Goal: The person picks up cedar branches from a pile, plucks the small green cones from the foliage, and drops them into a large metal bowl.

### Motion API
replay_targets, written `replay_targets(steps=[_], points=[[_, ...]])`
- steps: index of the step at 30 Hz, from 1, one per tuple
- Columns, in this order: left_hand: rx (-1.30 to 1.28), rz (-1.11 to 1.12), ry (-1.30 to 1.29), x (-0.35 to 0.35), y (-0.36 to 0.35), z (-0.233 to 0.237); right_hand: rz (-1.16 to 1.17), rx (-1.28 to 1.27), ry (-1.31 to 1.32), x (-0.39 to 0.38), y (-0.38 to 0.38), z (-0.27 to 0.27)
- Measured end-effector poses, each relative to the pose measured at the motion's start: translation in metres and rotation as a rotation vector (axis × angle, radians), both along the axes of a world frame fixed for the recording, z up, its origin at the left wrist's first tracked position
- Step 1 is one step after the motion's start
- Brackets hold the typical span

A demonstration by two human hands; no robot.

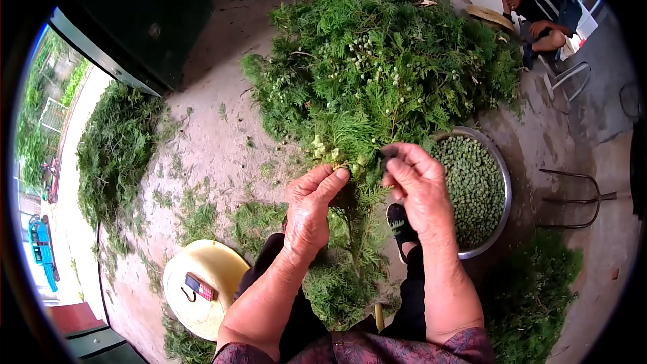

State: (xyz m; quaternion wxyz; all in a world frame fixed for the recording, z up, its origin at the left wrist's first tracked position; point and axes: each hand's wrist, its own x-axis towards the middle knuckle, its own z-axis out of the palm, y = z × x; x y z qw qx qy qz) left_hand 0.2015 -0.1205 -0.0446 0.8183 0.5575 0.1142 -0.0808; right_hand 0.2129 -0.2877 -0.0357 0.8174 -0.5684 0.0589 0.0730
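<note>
My left hand is closed, thumb and forefinger pinching a green conifer sprig with pale green cones at its upper end. To its right, my right hand has its fingers curled together beside the sprig's cones. Its fingertips look dark and slightly blurred, and whatever they hold is hidden. Just beyond both hands lies a large heap of conifer branches dotted with cones. Close by my right wrist stands a metal basin filled with small green cones.
A yellowish upturned tub at lower left carries a phone. More cut greenery lies along the left, with another pile at lower right. A metal-legged stool is at right. Another person sits at upper right.
</note>
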Motion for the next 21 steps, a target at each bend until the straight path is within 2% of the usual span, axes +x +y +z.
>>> replay_targets(steps=[1,2,4,7,10,15,18,21], points=[[0.016,-0.007,-0.003,-0.001,-0.002,-0.001,0.019,-0.006,0.031,-0.002,0.008,0.0],[0.031,-0.014,-0.005,-0.001,-0.003,-0.002,0.02,0.14,0.042,-0.004,0.015,-0.001],[0.026,-0.036,-0.034,-0.002,-0.004,0.003,0.032,0.172,0.006,-0.005,0.023,-0.005],[-0.025,-0.079,0.013,-0.003,-0.003,0.004,0.009,0.154,0.007,-0.007,0.026,-0.007],[-0.087,-0.018,0.03,-0.002,-0.007,0.006,-0.009,0.141,-0.004,-0.009,0.029,-0.009],[-0.063,-0.062,0.067,-0.005,-0.001,0.008,-0.01,0.185,0.058,-0.012,0.033,-0.006],[-0.048,-0.073,0.117,-0.005,-0.002,0.013,0.068,0.279,0.084,-0.012,0.025,-0.013],[-0.098,-0.095,0.165,-0.003,0.001,0.012,0.087,0.611,0.266,-0.013,0.021,-0.015]])
